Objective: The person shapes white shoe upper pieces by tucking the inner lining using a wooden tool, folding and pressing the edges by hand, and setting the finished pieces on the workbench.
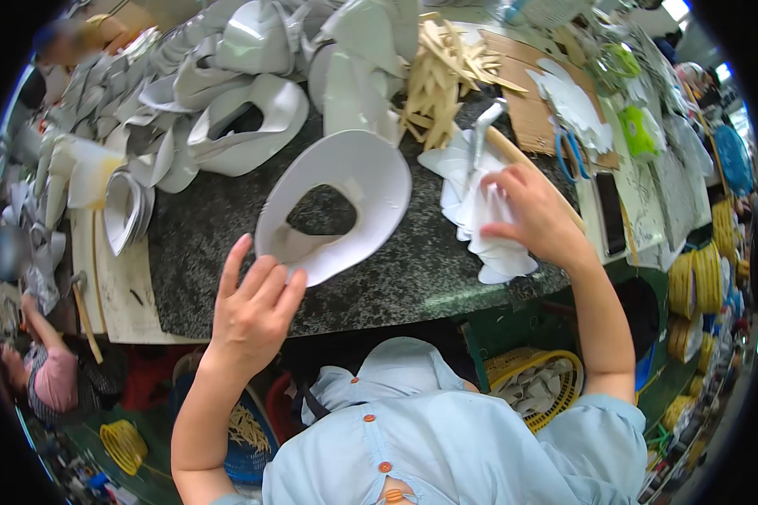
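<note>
While the left hand (pixel 253 307) lies open with its fingers spread, its fingertips touch the near edge of a white oval piece with a hole in the middle (pixel 337 206), which rests flat on the dark speckled table (pixel 210 252). That grip is wide and holds nothing; it only rests against the rim of the piece.

To the right, the right hand (pixel 535 215) has its fingers curled onto a stack of small white cut pieces (pixel 480 219) at the right side of the table. Its grip is narrow, pinching the top sheet of the stack between thumb and fingers. Just behind the hand lies a tool with a wooden handle and a metal head (pixel 490 126), partly on the stack.

Farther back, a heap of pale wooden sticks (pixel 442 76) sits near the middle of the table, and to its left many more white oval pieces (pixel 244 118) are piled loosely, some curled up. Right of the sticks lies a sheet of brown cardboard (pixel 531 109) with blue-handled scissors (pixel 571 151) at its near edge, and a dark phone (pixel 611 210) lies beside them. Below the table edge, a yellow basket (pixel 556 370) holds white scraps. Another person (pixel 46 370) is at the lower left, well apart from the hands.
</note>
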A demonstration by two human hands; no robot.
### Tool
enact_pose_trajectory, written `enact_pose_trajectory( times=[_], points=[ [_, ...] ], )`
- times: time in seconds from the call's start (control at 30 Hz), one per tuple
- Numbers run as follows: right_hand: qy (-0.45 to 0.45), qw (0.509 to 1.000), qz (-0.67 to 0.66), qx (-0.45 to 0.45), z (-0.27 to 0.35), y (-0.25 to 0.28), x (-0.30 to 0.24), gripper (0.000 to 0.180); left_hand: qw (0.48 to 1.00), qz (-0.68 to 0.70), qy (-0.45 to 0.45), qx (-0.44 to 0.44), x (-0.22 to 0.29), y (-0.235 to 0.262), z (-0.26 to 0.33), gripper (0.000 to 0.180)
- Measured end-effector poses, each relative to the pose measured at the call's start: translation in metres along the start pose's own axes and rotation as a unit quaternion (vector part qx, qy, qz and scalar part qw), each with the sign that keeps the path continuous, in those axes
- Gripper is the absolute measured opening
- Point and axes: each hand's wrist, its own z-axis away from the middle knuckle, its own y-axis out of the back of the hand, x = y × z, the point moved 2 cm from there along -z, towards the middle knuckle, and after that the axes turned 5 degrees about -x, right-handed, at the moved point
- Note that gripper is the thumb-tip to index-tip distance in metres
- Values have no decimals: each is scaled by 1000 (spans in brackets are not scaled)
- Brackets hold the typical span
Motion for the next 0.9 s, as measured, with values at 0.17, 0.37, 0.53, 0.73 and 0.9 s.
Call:
enact_pose_trajectory(
  times=[0.17,0.37,0.53,0.73,0.9],
  points=[
    [54,994,93,6,26,-8,-25,64,998,-12,-18,-60,-36,28,-8,14],
    [64,988,70,124,17,-24,-30,25,994,-69,-14,-88,-71,38,-30,31],
    [-96,976,-192,43,15,-19,-9,14,994,74,-63,53,-17,19,-52,33],
    [-52,975,51,210,-10,-2,56,30,970,194,-145,7,73,-46,-103,39],
    [-65,978,-26,194,-15,-9,64,19,958,256,-127,5,92,-61,-133,47]
  ],
)
